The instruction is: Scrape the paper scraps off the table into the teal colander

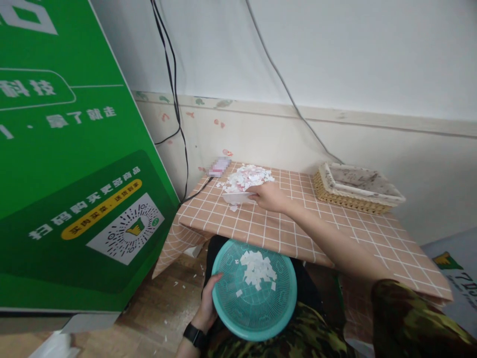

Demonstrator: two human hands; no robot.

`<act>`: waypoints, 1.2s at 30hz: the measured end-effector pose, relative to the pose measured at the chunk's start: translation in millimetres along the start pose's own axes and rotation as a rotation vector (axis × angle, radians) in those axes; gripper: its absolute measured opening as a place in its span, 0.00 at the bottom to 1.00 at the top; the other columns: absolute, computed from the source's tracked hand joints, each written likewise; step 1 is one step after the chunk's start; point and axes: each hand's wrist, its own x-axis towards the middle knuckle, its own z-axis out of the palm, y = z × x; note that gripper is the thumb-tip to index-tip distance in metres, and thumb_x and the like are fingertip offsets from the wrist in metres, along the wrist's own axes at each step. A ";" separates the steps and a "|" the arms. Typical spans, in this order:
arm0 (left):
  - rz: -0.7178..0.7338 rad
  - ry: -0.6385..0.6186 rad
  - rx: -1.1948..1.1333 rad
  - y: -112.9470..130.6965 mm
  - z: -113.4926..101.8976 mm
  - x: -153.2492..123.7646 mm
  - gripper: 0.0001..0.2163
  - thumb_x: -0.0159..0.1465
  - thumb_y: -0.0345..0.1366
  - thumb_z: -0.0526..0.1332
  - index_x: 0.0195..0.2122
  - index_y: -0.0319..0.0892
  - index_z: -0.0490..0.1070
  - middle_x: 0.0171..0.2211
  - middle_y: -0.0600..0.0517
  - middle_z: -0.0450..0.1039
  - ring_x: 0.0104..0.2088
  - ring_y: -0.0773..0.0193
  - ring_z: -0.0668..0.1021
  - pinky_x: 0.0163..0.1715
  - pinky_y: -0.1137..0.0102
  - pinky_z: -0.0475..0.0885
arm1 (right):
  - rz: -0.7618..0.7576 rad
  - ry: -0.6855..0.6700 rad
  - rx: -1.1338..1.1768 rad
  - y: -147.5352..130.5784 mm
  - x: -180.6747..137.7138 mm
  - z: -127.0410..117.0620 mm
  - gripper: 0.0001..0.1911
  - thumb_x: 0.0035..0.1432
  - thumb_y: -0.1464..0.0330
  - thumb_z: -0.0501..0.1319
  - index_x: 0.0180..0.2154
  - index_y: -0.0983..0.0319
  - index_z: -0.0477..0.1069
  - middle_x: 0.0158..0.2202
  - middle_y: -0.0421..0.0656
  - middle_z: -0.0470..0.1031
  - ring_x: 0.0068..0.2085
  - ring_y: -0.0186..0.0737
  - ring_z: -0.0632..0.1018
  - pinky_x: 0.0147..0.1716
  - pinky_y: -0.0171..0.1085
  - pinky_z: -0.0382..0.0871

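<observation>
A round teal plastic basket (228, 318) rests on my lap, with a loose heap of white paper scraps (259, 268) on its slotted bottom. My left hand (209, 301) grips its left rim, the thumb over the edge. Over the table, my right hand (271, 197) is closed on the right end of a white shallow piece (237, 198); whether it is a card or a small tray I cannot tell. This piece stands against the front of a pile of torn white and pinkish paper bits (250, 177). The fingers' undersides are hidden.
A checked brown cloth covers the table (298, 233) against the wall. A lined wicker basket (357, 186) stands at its right. A blurred flat object (219, 167) with a black cable lies back left. The tall green cabinet (85, 149) bounds the left side. Scraps dot the floor (160, 318).
</observation>
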 end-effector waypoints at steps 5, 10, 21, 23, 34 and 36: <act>0.022 0.019 -0.007 0.8 -0.4 -0.2 0.11 0.53 0.37 0.63 0.34 0.34 0.76 0.30 0.45 0.80 0.30 0.57 0.79 0.39 0.62 0.72 | -0.013 -0.072 0.008 17.3 -15.8 -22.0 0.07 0.54 0.70 0.57 0.32 0.59 0.74 0.28 0.41 0.75 0.29 0.35 0.71 0.28 0.34 0.56; 0.013 -0.014 0.002 -1.4 -4.9 4.4 0.12 0.54 0.38 0.62 0.35 0.34 0.76 0.31 0.45 0.80 0.31 0.56 0.79 0.39 0.61 0.72 | 0.097 -0.080 0.007 31.6 -36.6 -48.1 0.09 0.54 0.69 0.56 0.33 0.59 0.75 0.24 0.39 0.74 0.26 0.33 0.70 0.27 0.34 0.55; 0.019 0.012 0.015 -3.4 -6.7 6.3 0.12 0.54 0.38 0.62 0.34 0.34 0.75 0.31 0.44 0.80 0.30 0.55 0.79 0.38 0.60 0.72 | 0.197 0.019 0.219 -11.8 -50.4 -10.3 0.11 0.56 0.68 0.55 0.40 0.61 0.73 0.24 0.40 0.73 0.25 0.33 0.70 0.27 0.33 0.56; 0.024 0.011 0.012 -3.8 -7.5 6.5 0.12 0.54 0.38 0.62 0.34 0.33 0.75 0.31 0.44 0.80 0.30 0.55 0.79 0.38 0.61 0.72 | 0.182 0.016 0.238 -16.6 -49.5 -6.3 0.11 0.57 0.68 0.55 0.40 0.61 0.73 0.25 0.40 0.73 0.25 0.33 0.70 0.27 0.33 0.56; 0.021 0.010 0.008 -3.6 -9.5 7.4 0.13 0.53 0.39 0.63 0.35 0.34 0.76 0.32 0.44 0.79 0.32 0.53 0.79 0.41 0.57 0.71 | 0.211 0.003 0.189 -4.5 -46.9 -17.7 0.09 0.55 0.69 0.55 0.34 0.62 0.74 0.22 0.39 0.71 0.24 0.31 0.68 0.26 0.32 0.54; 0.013 0.007 0.007 -3.8 -9.7 7.0 0.14 0.53 0.39 0.63 0.35 0.34 0.76 0.32 0.44 0.79 0.32 0.52 0.79 0.40 0.57 0.71 | 0.195 0.008 0.209 -6.8 -48.2 -17.7 0.09 0.55 0.69 0.56 0.36 0.62 0.74 0.22 0.39 0.71 0.24 0.31 0.68 0.26 0.32 0.55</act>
